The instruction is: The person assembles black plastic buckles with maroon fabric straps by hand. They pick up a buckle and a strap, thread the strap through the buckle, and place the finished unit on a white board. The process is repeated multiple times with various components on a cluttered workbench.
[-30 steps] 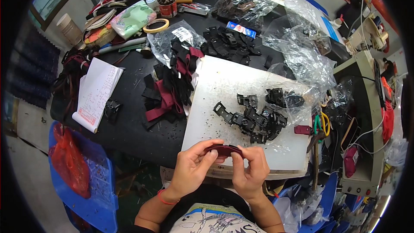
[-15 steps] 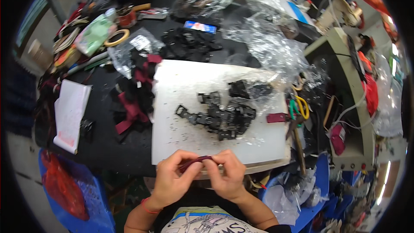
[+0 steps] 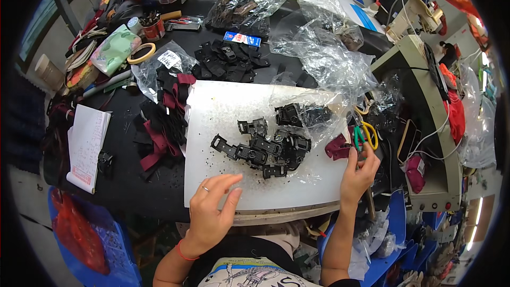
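Cluttered black worktable (image 3: 159, 191) carries a white board (image 3: 223, 127) under both hands.

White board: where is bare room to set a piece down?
Bare: white board top left, above the buckle pile, and its front edge right of the left hand. Crowded: centre pile, plastic bags, right edge by right hand.

Bright, even light; glare glints on the clear plastic bags (image 3: 324, 53) above the white board (image 3: 223, 127); edges bend, corners perhaps slightly soft.
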A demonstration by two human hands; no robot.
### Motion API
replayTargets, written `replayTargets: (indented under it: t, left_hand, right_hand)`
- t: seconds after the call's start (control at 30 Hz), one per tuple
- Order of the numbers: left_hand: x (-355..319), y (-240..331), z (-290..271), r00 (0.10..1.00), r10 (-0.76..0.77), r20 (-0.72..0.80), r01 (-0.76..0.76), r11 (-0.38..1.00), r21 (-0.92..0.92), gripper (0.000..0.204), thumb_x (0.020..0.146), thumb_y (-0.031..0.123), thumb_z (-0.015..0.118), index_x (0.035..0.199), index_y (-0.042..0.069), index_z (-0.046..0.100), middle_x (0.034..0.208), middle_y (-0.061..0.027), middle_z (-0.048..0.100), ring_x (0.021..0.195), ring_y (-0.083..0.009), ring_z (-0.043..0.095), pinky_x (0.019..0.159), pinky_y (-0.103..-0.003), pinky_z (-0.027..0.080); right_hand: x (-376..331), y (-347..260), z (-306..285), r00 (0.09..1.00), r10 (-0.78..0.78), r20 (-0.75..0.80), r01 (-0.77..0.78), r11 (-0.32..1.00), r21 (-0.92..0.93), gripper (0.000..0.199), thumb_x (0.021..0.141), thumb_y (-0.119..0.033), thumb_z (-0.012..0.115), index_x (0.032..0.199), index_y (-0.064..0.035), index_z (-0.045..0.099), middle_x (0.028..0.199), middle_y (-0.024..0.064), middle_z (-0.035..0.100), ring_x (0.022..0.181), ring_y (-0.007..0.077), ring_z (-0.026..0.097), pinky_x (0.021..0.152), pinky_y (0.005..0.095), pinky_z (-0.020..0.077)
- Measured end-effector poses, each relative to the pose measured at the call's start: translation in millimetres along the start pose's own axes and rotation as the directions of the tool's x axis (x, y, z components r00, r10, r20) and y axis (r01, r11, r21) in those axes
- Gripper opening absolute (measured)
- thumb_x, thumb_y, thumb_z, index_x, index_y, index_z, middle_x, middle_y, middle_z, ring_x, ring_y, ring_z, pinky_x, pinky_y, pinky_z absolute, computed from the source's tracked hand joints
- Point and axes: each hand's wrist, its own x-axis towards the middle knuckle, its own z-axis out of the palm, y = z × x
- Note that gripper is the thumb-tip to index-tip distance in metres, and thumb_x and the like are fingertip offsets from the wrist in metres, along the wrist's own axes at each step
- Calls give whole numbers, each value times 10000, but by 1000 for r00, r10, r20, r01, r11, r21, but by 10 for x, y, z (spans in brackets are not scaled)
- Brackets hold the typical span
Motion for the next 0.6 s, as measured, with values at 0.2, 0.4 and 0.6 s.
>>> replayTargets:
  t: [0.2,0.4,0.6]
  left_hand:
    - [-85,-1,225,997,52,50,-52,999,0,214,794,-6,635,1007,11,651,924,-143,632,802,-256,594,677,-312,498]
    - [-91,-11,235,995,81,52,-79,997,-25,225,783,-2,646,1007,19,652,946,-153,633,849,-296,609,721,-334,498]
    - [-89,78,230,992,-100,79,118,957,-267,174,842,47,624,1006,-11,634,921,-132,645,778,-199,632,665,-274,495]
  right_hand:
    - [-410,-792,89,921,-150,361,28,947,321,370,800,-89,677,1146,-5,577,838,118,613,641,179,563,568,289,454]
    - [-349,-740,56,903,48,428,-198,928,315,373,813,25,556,1187,24,543,891,155,638,678,194,622,577,311,484]
    - [-453,-844,-125,978,-144,149,94,948,303,345,805,129,520,1123,6,577,996,162,615,867,264,618,745,330,494]
